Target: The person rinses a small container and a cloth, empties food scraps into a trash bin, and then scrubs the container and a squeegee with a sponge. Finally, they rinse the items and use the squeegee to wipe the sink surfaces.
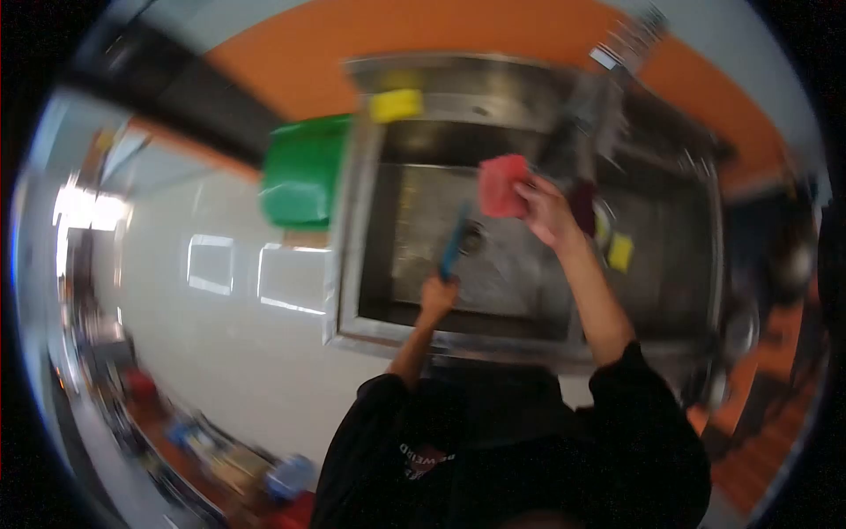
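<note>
My left hand [438, 295] is closed round the blue handle of a tool [455, 242] whose dark head sits low in a steel sink [351, 264]. My right hand [548, 212] is raised over the sink and grips a red cloth or sponge [502, 185]. The hands are about a hand's width apart. Both arms reach out of black sleeves. The picture is blurred, so I cannot tell what kind of tool it is.
A yellow sponge [397, 104] lies on the sink's far ledge, and a green bin [304, 172] stands to the sink's left. A second yellow item [619, 251] lies in the right part of the sink. The blurred tap [577, 123] rises behind my right hand.
</note>
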Available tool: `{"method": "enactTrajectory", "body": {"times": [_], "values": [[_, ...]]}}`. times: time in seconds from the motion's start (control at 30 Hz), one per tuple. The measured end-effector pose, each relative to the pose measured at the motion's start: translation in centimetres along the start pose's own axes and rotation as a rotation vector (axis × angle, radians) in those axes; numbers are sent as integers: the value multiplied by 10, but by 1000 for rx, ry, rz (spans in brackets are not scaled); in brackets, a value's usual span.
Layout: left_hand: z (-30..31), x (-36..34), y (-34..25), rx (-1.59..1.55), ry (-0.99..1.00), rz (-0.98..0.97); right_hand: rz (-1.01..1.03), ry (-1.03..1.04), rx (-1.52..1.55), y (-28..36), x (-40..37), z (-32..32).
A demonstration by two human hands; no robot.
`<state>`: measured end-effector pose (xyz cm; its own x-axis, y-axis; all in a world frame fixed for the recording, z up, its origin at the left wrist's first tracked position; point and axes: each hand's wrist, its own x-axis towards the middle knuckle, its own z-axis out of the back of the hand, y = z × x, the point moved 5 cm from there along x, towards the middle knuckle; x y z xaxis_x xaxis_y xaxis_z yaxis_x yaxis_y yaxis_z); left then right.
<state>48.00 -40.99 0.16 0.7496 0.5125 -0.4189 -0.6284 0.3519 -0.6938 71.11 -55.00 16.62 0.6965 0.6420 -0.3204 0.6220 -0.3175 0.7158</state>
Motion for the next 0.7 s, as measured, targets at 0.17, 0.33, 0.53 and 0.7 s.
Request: {"method": "enactTrajectory", "body": {"times": [0.17,0.33,0.53,0.7], "values": [[-23,27,20,-68,-65,74,36,-168,232,64,-72,106],[-56,25,1,-72,-44,143,158,-479,199,68,-102,295],[-88,21,-20,-112,-58,250,194,-703,-1040,7,0,449],[-96,18,-19,109,-148,36,-31,-379,-1574,-79,73,479]]}}
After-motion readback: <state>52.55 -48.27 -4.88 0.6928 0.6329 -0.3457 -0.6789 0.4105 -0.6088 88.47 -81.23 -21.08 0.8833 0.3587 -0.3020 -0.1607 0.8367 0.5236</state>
